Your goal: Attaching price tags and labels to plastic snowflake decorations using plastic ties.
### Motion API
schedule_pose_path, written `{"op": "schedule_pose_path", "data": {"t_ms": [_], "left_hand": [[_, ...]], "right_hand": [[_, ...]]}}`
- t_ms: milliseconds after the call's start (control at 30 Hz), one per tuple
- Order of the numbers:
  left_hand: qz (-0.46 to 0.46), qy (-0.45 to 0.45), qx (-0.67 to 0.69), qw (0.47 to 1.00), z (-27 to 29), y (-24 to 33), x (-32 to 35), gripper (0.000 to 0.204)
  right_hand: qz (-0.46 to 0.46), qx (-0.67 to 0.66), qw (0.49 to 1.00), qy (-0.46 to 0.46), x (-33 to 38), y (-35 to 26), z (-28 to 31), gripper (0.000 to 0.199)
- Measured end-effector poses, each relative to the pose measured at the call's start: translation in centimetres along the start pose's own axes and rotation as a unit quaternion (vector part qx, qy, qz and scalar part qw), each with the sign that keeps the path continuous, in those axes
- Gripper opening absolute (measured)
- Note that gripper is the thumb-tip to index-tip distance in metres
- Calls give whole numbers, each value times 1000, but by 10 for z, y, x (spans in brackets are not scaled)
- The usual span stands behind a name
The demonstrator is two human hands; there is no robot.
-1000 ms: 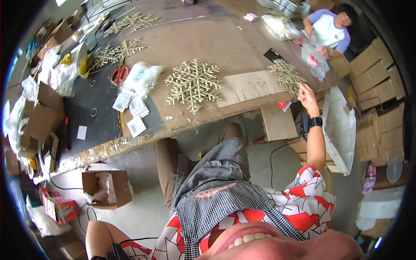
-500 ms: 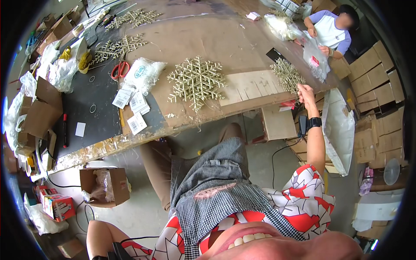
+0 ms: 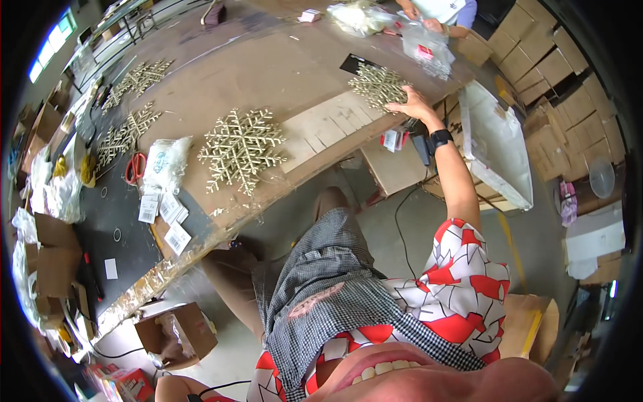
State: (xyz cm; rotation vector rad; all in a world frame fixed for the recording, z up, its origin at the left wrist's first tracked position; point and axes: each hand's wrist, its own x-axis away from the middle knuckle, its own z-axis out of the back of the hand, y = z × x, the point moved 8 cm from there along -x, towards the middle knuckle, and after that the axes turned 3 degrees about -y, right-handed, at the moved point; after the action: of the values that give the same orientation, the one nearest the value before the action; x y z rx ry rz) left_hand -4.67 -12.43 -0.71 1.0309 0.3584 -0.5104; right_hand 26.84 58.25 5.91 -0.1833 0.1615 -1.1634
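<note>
My right hand (image 3: pixel 416 107) reaches to the right part of the table. Its thumb and fingers are spread apart at the near right edge of a glittery gold snowflake ornament (image 3: pixel 376 87), touching it. A black card (image 3: pixel 353 63) lies partly under that ornament's far side. A larger gold snowflake (image 3: pixel 241 149) lies flat near the table's front edge, left of a pale board strip (image 3: pixel 321 139) with dark slits. My left hand is out of view; only part of the left arm (image 3: pixel 177 388) shows at the bottom.
Farther left lie more gold snowflakes (image 3: pixel 126 134), red-handled scissors (image 3: pixel 136 167), a clear bag of white material (image 3: pixel 165 164) and white labels (image 3: pixel 177 238). A white-lined bin (image 3: pixel 495 147) stands right of the table. A co-worker (image 3: pixel 439 13) handles plastic bags at the far right.
My view has turned, so the table appears shifted left and tilted. My right hand's fingers, pinched together at the small snowflake's edge before, are now spread against it.
</note>
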Motion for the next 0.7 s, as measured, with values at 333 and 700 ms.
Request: {"op": "schedule_pose_path", "data": {"t_ms": [333,700], "left_hand": [[-11,6,4,1000,-5,1,-7,31],[-26,40,-34,998,20,-7,-5,32]], "right_hand": [[0,-48,999,14,8,5,5,75],[51,-61,997,8,17,8,-10,91]]}}
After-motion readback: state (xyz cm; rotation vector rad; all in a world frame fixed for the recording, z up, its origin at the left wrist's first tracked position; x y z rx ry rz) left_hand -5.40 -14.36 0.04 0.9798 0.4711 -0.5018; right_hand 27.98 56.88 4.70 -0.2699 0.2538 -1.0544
